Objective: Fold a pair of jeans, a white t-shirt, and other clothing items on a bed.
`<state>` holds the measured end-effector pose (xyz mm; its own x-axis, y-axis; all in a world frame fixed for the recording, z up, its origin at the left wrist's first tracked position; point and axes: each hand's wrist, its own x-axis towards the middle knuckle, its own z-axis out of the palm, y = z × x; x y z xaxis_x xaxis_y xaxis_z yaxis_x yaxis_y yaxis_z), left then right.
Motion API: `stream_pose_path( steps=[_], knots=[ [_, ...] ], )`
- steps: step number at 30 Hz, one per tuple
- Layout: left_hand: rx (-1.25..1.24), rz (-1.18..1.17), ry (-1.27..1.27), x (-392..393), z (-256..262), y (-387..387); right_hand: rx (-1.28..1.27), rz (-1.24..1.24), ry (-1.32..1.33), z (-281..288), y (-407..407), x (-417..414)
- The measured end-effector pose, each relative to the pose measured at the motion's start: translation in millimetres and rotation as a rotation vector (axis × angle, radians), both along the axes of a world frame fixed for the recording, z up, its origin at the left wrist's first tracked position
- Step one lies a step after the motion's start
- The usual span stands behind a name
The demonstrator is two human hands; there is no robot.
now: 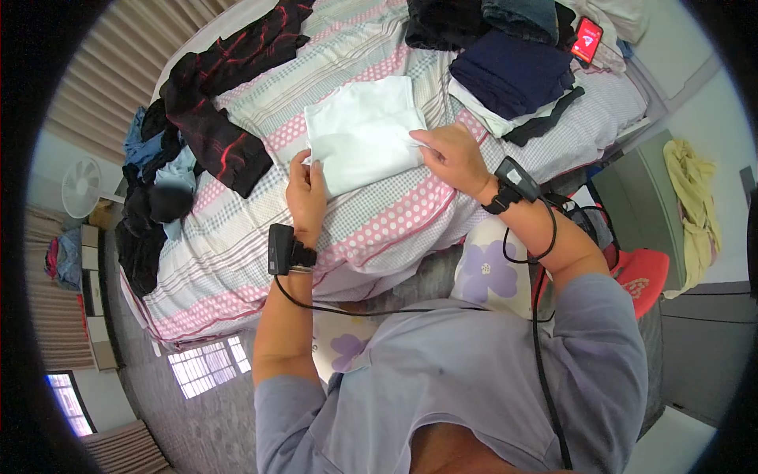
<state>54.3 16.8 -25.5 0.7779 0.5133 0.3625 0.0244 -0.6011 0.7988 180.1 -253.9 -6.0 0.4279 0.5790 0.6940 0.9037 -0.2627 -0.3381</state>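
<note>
A white cloth garment [364, 133], folded into a rough rectangle, lies on the patterned bedspread before me. At its near left edge, my left hand [307, 192] has the fabric between thumb and fingers. My right hand [453, 155] pinches its right edge between thumb and forefinger. Both wrists wear a black strapped device with a cable. Up and to the right is a stack of folded clothes, a navy garment [512, 71] on top. To the left, a black garment with red lines [222, 95] lies spread out.
A heap of dark and blue clothes [142, 195] lies at the bed's left edge. A phone with a lit red screen [587, 40] rests beside the stacks at the upper right. Cables run from my wrists across my front. A white fan [82, 187] stands beyond the bed.
</note>
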Motion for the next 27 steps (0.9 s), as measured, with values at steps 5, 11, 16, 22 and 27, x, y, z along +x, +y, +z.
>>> stream_pose_path(
  steps=[5,11,16,22,27],
  knots=[
    [0.16,0.063,0.187,-3.9,14.2,-12.7,0.051,-0.033,0.113,-5.2,-0.4,2.1],
    [0.176,0.095,0.184,-6.1,14.9,-14.8,0.062,-0.034,0.332,-3.6,0.5,-0.4],
    [0.135,0.078,0.129,-6.9,10.3,-14.7,0.26,-0.035,0.367,-10.7,-3.5,-4.3],
    [0.078,0.072,0.091,-2.0,11.6,-12.9,0.095,-0.131,0.483,-5.9,-4.2,-22.1],
    [-0.003,0.067,0.076,7.4,15.1,-10.9,0.058,-0.234,0.305,-0.5,3.9,-15.1]
  ],
)
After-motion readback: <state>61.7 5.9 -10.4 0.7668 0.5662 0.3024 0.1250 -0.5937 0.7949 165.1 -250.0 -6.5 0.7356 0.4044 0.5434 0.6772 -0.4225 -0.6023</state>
